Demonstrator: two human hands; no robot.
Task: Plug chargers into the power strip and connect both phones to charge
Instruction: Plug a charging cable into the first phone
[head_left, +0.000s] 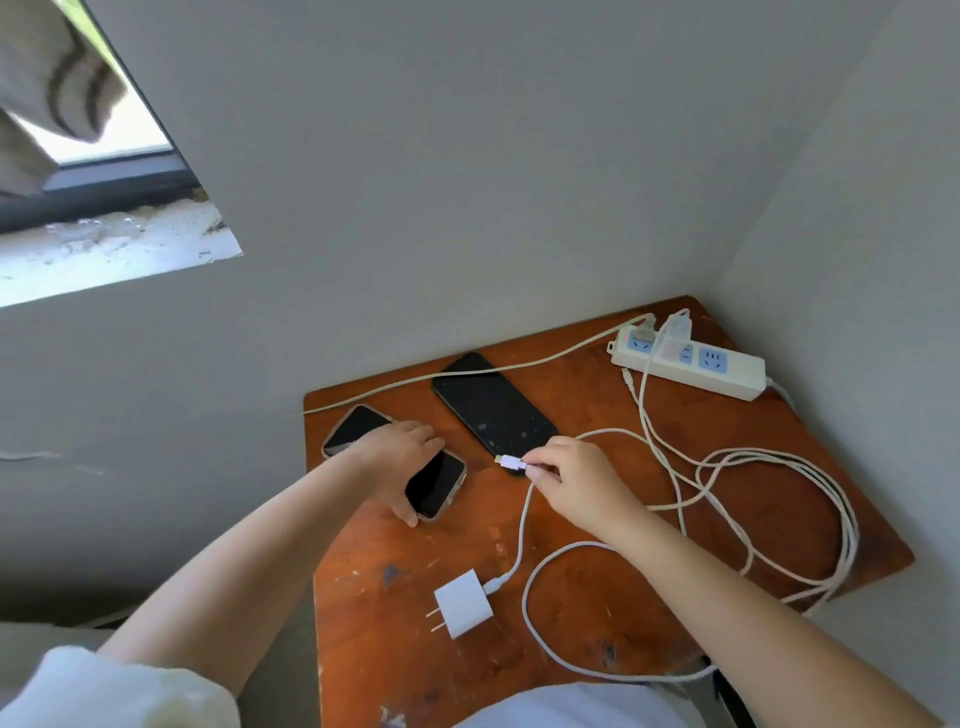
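Left hand (402, 462) pins the near phone (435, 483) to the tabletop (571, 597) so right hand (571, 480), pinching the cable plug (511, 461), can probably insert it.

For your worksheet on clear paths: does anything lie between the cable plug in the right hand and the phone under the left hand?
Nothing visible does. The cable plug in the right hand points across bare table toward the phone held by the left hand.
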